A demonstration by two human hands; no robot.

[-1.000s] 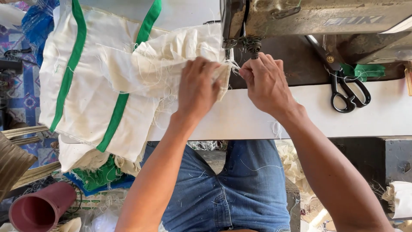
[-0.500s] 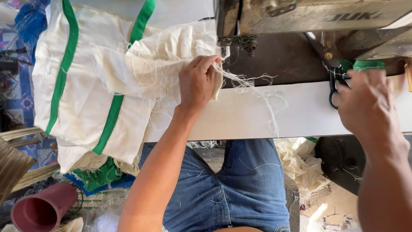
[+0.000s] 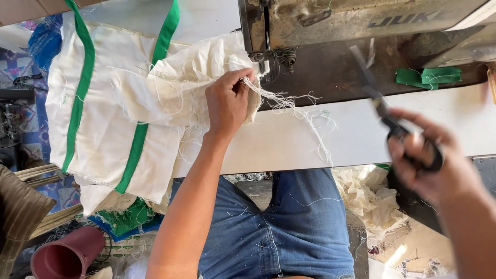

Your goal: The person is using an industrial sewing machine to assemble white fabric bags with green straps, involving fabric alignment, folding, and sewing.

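Note:
My left hand (image 3: 227, 103) grips the frayed edge of cream fabric (image 3: 170, 93) with green stripes, just left of the sewing machine's needle area (image 3: 268, 59). Loose threads (image 3: 294, 106) trail from the fabric edge across the white table (image 3: 310, 139). My right hand (image 3: 434, 160), blurred, holds black scissors (image 3: 385, 111) with the blades pointing up toward the machine, to the right of the threads.
The sewing machine body (image 3: 361, 20) runs across the top. Folded green strips (image 3: 429, 77) lie on the machine bed at right. Cream fabric scraps (image 3: 369, 199) lie on the floor, and a maroon cone (image 3: 64, 256) sits at bottom left. My jeans (image 3: 289, 227) fill the bottom centre.
My right hand left the fabric, reached to the scissors at the right, picked them up and now brings them back toward the threads. My left hand kept hold of the fabric.

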